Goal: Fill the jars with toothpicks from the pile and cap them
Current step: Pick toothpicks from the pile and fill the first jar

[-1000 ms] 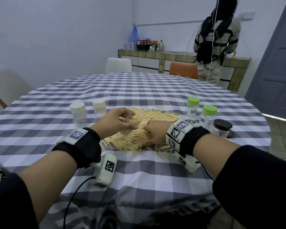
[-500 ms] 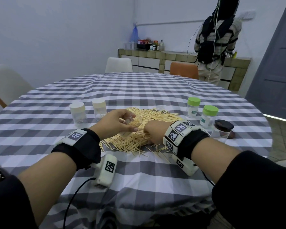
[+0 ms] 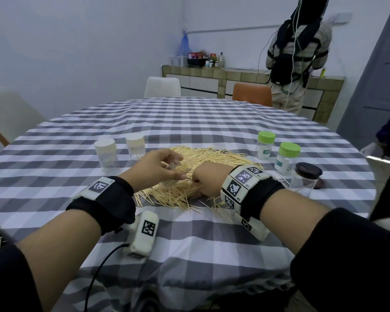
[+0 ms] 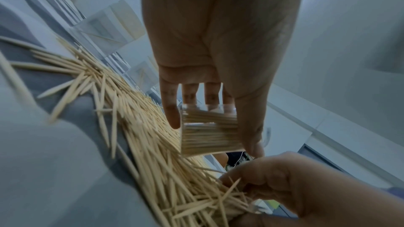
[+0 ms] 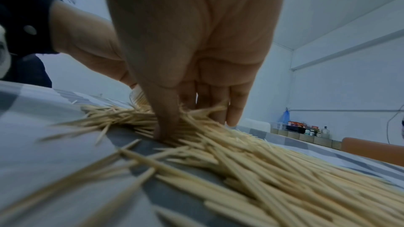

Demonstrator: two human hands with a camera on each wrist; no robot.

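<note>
So from the head view, my left hand [image 3: 154, 168] gripped the open clear jar [image 3: 178, 168], tipped over the pile of toothpicks [image 3: 203, 174] at table centre, while my right hand [image 3: 208, 182] curled into the pile at the jar's 3 o'clock. Two cream-capped jars [image 3: 119, 152] stood at the pile's 10 o'clock, two green-capped jars [image 3: 277, 152] and a dark-lidded jar [image 3: 306, 179] at 2 to 3 o'clock; whether those held toothpicks I couldn't tell. The checked tablecloth [image 3: 189, 122] covered a round table, with chairs, a tiled counter and a standing person beyond.

Seen from my left wrist, the jar [image 4: 210, 134] looked well filled, uncapped, pinched between thumb and fingers [image 4: 172, 110].

My right wrist view showed my fingers [image 5: 168, 120] gathering toothpicks [image 5: 240, 153]. I judged most filling and capping remained.
</note>
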